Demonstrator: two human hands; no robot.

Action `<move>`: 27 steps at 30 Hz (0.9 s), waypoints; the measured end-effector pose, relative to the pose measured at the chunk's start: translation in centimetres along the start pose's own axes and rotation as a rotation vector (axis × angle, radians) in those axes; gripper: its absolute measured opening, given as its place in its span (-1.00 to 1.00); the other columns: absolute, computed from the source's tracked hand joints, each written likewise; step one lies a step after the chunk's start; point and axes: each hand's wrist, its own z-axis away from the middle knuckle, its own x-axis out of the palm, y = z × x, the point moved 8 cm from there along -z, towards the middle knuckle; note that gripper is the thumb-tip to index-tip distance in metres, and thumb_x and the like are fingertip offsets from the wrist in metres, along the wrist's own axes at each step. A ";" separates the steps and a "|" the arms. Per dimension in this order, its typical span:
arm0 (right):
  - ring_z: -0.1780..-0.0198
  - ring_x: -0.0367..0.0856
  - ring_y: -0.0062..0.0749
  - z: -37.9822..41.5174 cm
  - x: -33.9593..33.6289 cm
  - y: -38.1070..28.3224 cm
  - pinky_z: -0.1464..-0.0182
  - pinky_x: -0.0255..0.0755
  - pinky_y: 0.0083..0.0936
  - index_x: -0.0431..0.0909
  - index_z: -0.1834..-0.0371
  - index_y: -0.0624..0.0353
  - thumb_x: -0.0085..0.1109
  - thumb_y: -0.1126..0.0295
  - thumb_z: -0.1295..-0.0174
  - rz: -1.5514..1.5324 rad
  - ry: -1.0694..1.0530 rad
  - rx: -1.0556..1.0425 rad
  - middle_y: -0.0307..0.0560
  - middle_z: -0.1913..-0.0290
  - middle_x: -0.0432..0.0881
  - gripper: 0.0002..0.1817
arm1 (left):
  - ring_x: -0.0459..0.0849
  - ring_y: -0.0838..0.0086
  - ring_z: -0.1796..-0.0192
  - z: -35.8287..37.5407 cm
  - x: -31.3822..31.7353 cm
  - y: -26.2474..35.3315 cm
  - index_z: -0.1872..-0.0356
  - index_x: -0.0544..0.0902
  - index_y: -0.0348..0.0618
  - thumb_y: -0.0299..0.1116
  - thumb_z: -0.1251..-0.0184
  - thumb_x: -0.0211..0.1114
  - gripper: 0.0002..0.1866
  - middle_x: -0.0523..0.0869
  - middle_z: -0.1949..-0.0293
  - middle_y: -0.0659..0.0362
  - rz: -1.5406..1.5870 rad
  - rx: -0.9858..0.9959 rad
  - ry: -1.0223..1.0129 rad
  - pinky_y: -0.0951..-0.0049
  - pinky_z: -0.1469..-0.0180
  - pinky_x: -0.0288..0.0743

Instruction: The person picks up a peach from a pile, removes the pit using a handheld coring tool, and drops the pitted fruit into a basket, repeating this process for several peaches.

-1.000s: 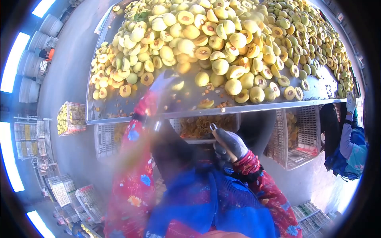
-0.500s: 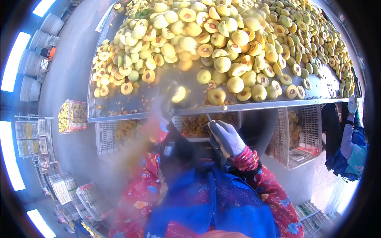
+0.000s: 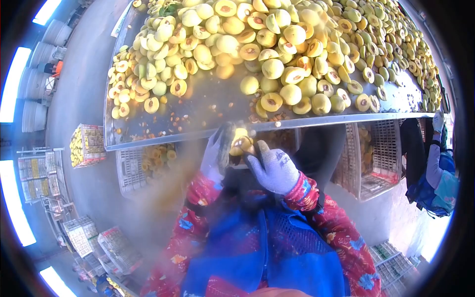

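Observation:
My left hand (image 3: 216, 156), in a pale glove with a dark grimy palm, is closed around a yellow peach half (image 3: 241, 142) just in front of the table's edge. The cut face with its brown centre points toward my other hand. My right hand (image 3: 278, 171), gloved in pale lilac with dark marks, is closed with its fingertips against the fruit. The thin-shafted tool it holds is mostly hidden now. Beyond both hands, a heap of whole-looking and halved peaches (image 3: 292, 33) covers much of the metal table (image 3: 198, 106); several cut faces show brown centres.
The table's raised metal rim (image 3: 168, 140) runs across in front of me. Beneath it stand a crate with cut fruit (image 3: 129, 168) and another plastic crate (image 3: 383, 163). A fruit-filled crate (image 3: 91, 143) sits left on the floor. A co-worker (image 3: 438, 173) is at the far right.
My left hand has come back from over the table with the peach half, toward my body. My right hand has turned and moved up to meet it at the fruit.

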 end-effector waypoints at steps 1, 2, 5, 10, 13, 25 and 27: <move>0.56 0.57 0.12 0.2 0.3 0.3 0.52 0.39 -0.04 0.37 0.17 0.25 0.11 0.25 -0.32 0.002 -0.012 0.009 0.16 0.61 0.55 -0.72 | 0.63 0.39 -0.02 -0.2 -0.2 -2.1 -0.21 0.43 -0.33 -0.08 -0.51 0.05 -0.50 0.57 -0.12 0.00 -0.046 -0.038 -0.018 0.43 -0.02 0.56; 0.56 0.57 0.12 0.3 0.5 0.4 0.52 0.39 -0.04 0.36 0.16 0.25 0.11 0.25 -0.32 0.004 -0.024 0.017 0.16 0.61 0.55 -0.72 | 0.64 0.39 -0.01 -0.3 -0.1 -2.5 -0.21 0.43 -0.33 -0.08 -0.52 0.04 -0.49 0.57 -0.12 0.01 0.031 -0.074 -0.025 0.43 -0.02 0.56; 0.57 0.57 0.13 0.6 0.4 0.4 0.52 0.39 -0.04 0.37 0.18 0.26 0.11 0.25 -0.32 0.024 -0.009 0.021 0.17 0.60 0.55 -0.73 | 0.64 0.39 0.01 0.1 1.1 -2.1 -0.20 0.43 -0.35 -0.09 -0.53 0.04 -0.51 0.58 -0.10 0.02 0.504 -0.183 -0.015 0.43 -0.03 0.55; 0.54 0.56 0.12 1.6 1.6 0.7 0.50 0.38 -0.05 0.39 0.23 0.27 0.10 0.28 -0.33 0.054 0.028 -0.014 0.21 0.58 0.54 -0.75 | 0.63 0.45 0.09 1.2 1.2 0.9 -0.07 0.51 -0.36 -0.14 -0.55 0.00 -0.58 0.64 0.10 0.09 0.246 -0.008 0.183 0.48 0.02 0.53; 0.55 0.56 0.08 1.8 1.9 0.6 0.50 0.39 -0.11 0.40 0.25 0.28 0.06 0.29 -0.35 -0.066 0.058 -0.020 0.22 0.56 0.54 -0.77 | 0.62 0.50 0.14 1.7 1.2 -0.3 -0.02 0.54 -0.37 -0.17 -0.56 -0.02 -0.60 0.64 0.21 0.14 0.329 -0.003 0.381 0.49 0.07 0.51; 0.56 0.47 -0.54 2.0 2.7 2.4 0.51 0.33 -0.49 0.47 0.27 0.31 -0.10 0.20 -0.47 -0.455 -0.149 0.182 -0.21 0.58 0.46 -0.64 | 0.59 -0.02 0.00 1.9 2.0 2.7 0.03 0.60 -0.36 -0.38 -0.42 -0.06 -0.68 0.64 0.10 -0.17 -0.596 0.262 0.384 0.13 -0.07 0.44; 0.56 0.47 -0.50 1.6 2.1 1.5 0.50 0.33 -0.48 0.47 0.28 0.32 -0.09 0.21 -0.46 -0.714 -0.246 0.329 -0.17 0.58 0.46 -0.65 | 0.60 -0.02 0.02 1.9 1.8 2.1 0.04 0.60 -0.34 -0.37 -0.43 -0.05 -0.68 0.66 0.13 -0.16 -0.445 0.168 0.401 0.14 -0.04 0.45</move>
